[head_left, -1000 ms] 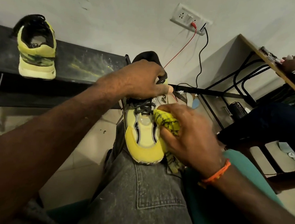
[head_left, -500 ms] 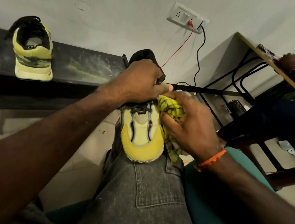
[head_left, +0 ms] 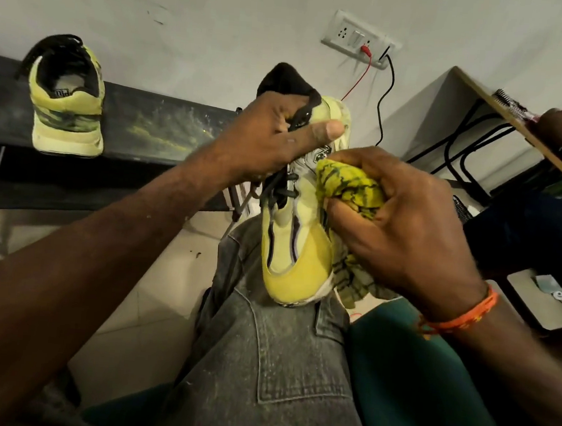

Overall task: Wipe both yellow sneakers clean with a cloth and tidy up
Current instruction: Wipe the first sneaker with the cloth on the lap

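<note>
Yellow sneaker (head_left: 294, 257), black laces, smudged

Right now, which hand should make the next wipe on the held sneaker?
Right. The right hand already grips the cloth against the sneaker; the left hand has its grip on the collar, steadying it on the knee.

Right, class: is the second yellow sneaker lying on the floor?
No, the second yellow sneaker stands upright on the dark paint-splattered bench by the wall, heel toward the camera.
</note>
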